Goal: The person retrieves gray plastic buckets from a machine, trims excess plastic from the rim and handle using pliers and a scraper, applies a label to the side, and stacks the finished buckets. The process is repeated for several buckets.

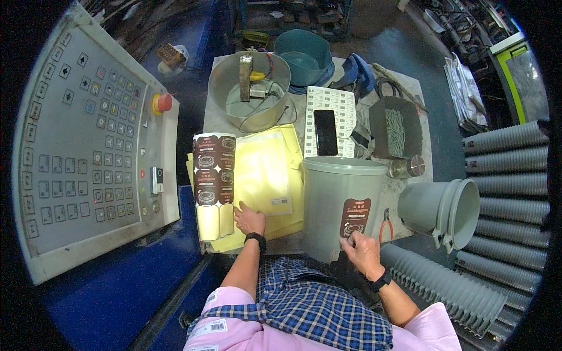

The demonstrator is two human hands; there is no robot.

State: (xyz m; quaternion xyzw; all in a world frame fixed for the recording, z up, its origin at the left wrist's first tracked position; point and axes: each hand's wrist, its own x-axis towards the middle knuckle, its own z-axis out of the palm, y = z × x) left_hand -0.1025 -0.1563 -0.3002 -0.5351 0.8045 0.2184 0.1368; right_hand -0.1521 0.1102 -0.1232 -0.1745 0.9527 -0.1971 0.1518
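A grey plastic bucket stands upright at the near edge of the table. On its wall is a brown label. At the label's lower edge my right hand has its fingers curled, with the fingertips on the label. To the left lies a sheet of brown labels with its lower part bare yellow backing, on top of yellow sheets. My left hand rests flat beside the backing, fingers stretched out and holding nothing.
Beyond stand a pot with tools and a teal bucket. A phone lies on a white printed sheet. Orange-handled pliers and grey buckets are at the right, with stacks below. A control panel is left.
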